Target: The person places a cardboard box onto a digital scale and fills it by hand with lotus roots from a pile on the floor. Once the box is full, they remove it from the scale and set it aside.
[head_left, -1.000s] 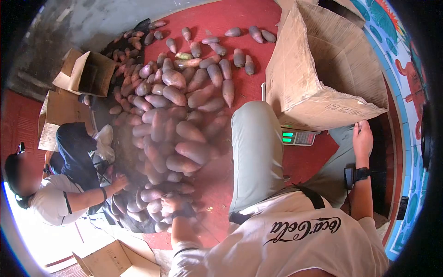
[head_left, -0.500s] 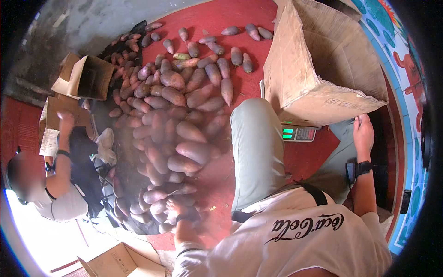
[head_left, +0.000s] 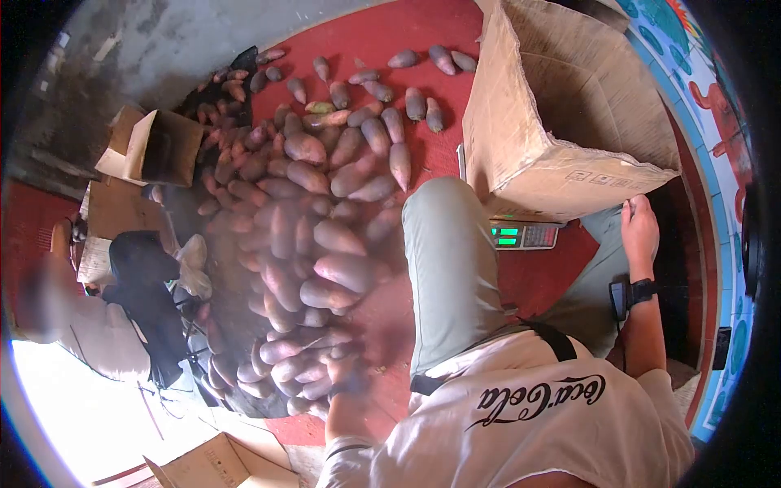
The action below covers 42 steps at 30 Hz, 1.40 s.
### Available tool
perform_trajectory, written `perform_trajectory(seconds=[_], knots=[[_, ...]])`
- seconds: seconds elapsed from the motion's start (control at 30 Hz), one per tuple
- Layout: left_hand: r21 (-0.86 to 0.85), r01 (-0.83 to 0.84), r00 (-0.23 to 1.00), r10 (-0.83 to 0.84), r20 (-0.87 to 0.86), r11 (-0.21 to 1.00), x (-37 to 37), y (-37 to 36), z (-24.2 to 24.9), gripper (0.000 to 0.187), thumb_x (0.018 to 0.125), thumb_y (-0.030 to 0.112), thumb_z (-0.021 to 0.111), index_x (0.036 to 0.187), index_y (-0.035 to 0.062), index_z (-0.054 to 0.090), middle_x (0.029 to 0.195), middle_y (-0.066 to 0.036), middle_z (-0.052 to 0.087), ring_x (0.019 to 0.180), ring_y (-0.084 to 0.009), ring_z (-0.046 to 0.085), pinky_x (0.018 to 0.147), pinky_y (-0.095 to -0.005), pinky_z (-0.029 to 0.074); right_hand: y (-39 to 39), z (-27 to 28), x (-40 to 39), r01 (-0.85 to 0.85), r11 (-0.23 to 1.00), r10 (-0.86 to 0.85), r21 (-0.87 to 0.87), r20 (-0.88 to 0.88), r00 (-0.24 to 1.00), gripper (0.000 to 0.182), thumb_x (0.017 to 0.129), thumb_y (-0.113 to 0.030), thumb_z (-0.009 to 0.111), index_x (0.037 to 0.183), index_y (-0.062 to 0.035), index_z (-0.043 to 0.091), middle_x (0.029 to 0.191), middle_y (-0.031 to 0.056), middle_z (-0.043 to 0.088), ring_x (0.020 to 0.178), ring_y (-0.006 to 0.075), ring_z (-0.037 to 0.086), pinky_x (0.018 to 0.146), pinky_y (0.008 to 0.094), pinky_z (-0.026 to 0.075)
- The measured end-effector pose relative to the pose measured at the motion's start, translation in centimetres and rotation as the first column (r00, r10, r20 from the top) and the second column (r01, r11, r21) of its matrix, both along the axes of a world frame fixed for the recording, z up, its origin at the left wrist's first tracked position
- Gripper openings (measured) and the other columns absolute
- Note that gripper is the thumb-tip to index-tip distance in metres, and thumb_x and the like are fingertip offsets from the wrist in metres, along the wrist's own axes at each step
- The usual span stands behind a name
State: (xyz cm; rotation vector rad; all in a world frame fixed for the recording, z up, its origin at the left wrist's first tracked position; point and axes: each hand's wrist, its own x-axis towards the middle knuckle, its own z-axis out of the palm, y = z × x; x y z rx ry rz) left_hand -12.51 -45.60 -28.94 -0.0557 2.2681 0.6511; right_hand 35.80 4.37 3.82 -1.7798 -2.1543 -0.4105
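While my left arm is reaching down toward the near end of the heap, my left hand (head_left: 346,376) is smeared by motion among the purple tubers (head_left: 313,244), so I cannot tell whether it is curled around one or lying loose. My right arm is stretching out past my knee, and my right hand (head_left: 640,232) is resting fingers-forward against the lower corner of the big cardboard box (head_left: 561,106); it is touching the cardboard with the fingers fairly straight, not wrapped around anything, and a dark watch (head_left: 637,293) is sitting on that wrist.

Red floor (head_left: 407,32) is showing as an open strip between the heap and my bent leg, and more of it is lying bare beyond the scattered tubers at the far side. To my right the room is tight: the box is standing just beside my knee, with a painted wall (head_left: 716,122) running close behind it.

That big box is tipping its open top away from me, and I am seeing only bare cardboard inside. A scale (head_left: 525,234) with green digits is peeking out from under its near edge. Across the heap a smaller open box (head_left: 159,146) is lying on its side, its inside too dark to read. Another box (head_left: 215,465) is sitting near my left elbow. A seated person (head_left: 89,317) is blurring at the left.
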Motion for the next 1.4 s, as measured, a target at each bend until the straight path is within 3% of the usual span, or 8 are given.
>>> perform_trajectory(seconds=[0.07, 0.37, 0.6, 0.67, 0.73, 0.87, 1.23, 1.4], knots=[[-0.183, 0.129, 0.982, -0.152, -0.114, 0.975, 0.2, 2.9, -0.2, 0.109, 0.056, 0.034, 0.088, 0.137, -0.0098, 0.030, 0.126, -0.025, 0.054, 0.115, -0.0312, 0.056, 0.096, -0.0356, 0.046, 0.0, 0.0, 0.0, 0.002, 1.000, -0.002, -0.001, -0.004, 1.000, 0.017, 0.089, -0.018, 0.059, 0.090, -0.0035, 0.050, 0.088, 0.0163, 0.061, 0.082, 0.0375, 0.060, 0.072, 0.0460, 0.048], [0.409, 0.152, 0.973, -0.064, -0.222, 0.900, 1.2, 17.1, 9.7, 0.085, 0.064, 0.023, 0.083, 0.132, -0.0013, 0.039, 0.119, -0.019, 0.056, 0.107, -0.0268, 0.057, 0.092, -0.0362, 0.047, 0.0, 0.0, 0.5, -0.020, 1.000, 0.020, 0.008, -0.014, 1.000, 0.016, 0.089, -0.018, 0.060, 0.090, -0.0040, 0.051, 0.086, 0.0168, 0.061, 0.080, 0.0377, 0.060, 0.071, 0.0460, 0.048], [0.782, -0.075, 0.987, 0.156, -0.029, 0.618, 2.5, 24.7, 19.9, 0.069, 0.075, 0.010, 0.075, 0.133, 0.0029, 0.039, 0.121, -0.013, 0.052, 0.107, -0.0216, 0.053, 0.090, -0.0337, 0.046, -0.3, 0.3, 0.5, -0.046, 0.998, 0.047, 0.040, -0.024, 0.999, 0.016, 0.088, -0.017, 0.060, 0.090, -0.0040, 0.052, 0.090, 0.0150, 0.062, 0.081, 0.0362, 0.060, 0.073, 0.0449, 0.048], [0.772, 0.070, 0.969, 0.140, -0.202, 0.632, 2.6, 26.4, 22.9, 0.071, 0.077, 0.007, 0.074, 0.137, 0.0044, 0.037, 0.126, -0.013, 0.050, 0.111, -0.0214, 0.051, 0.096, -0.0341, 0.042, -0.2, 0.2, 0.7, -0.055, 0.998, 0.056, 0.034, -0.039, 0.998, 0.015, 0.088, -0.017, 0.060, 0.091, -0.0041, 0.053, 0.091, 0.0146, 0.061, 0.081, 0.0356, 0.060, 0.074, 0.0447, 0.047], [0.877, 0.152, 0.970, 0.102, -0.221, 0.455, 3.1, 28.3, 26.5, 0.075, 0.076, 0.009, 0.076, 0.140, 0.0041, 0.036, 0.128, -0.013, 0.049, 0.114, -0.0219, 0.050, 0.098, -0.0342, 0.041, -0.2, 0.0, 0.9, -0.063, 0.998, 0.064, 0.013, -0.063, 0.996, 0.015, 0.087, -0.016, 0.060, 0.092, -0.0042, 0.053, 0.092, 0.0142, 0.061, 0.082, 0.0350, 0.059, 0.075, 0.0447, 0.046], [0.783, 0.235, 0.898, 0.180, -0.402, 0.576, 3.4, 31.1, 31.7, 0.075, 0.080, 0.018, 0.073, 0.142, 0.0015, 0.034, 0.135, -0.016, 0.046, 0.122, -0.0263, 0.046, 0.105, -0.0370, 0.035, -0.2, -0.2, 1.2, -0.089, 0.996, 0.092, 0.026, -0.110, 0.990, 0.015, 0.086, -0.015, 0.061, 0.094, -0.0040, 0.055, 0.092, 0.0135, 0.060, 0.082, 0.0350, 0.058, 0.074, 0.0448, 0.046], [0.939, 0.308, 0.918, 0.212, -0.335, 0.152, 13.2, 39.4, 44.1, 0.076, 0.082, 0.026, 0.071, 0.142, 0.0009, 0.030, 0.137, -0.018, 0.043, 0.124, -0.0275, 0.046, 0.104, -0.0412, 0.039, -0.3, 0.0, 2.1, -0.115, 0.990, 0.128, 0.082, -0.182, 0.975, 0.016, 0.083, -0.012, 0.063, 0.094, -0.0035, 0.056, 0.091, 0.0138, 0.060, 0.083, 0.0350, 0.058, 0.075, 0.0442, 0.046], [0.835, 0.549, 0.828, 0.121, -0.548, 0.026, 16.8, 42.4, 44.6, 0.100, 0.062, 0.016, 0.086, 0.139, 0.0011, 0.024, 0.130, -0.016, 0.043, 0.119, -0.0270, 0.048, 0.103, -0.0415, 0.040, -0.4, 0.0, 2.3, -0.098, 0.993, 0.109, 0.060, -0.208, 0.972, 0.014, 0.084, -0.012, 0.062, 0.094, -0.0032, 0.056, 0.091, 0.0145, 0.060, 0.084, 0.0352, 0.058, 0.075, 0.0442, 0.046]])
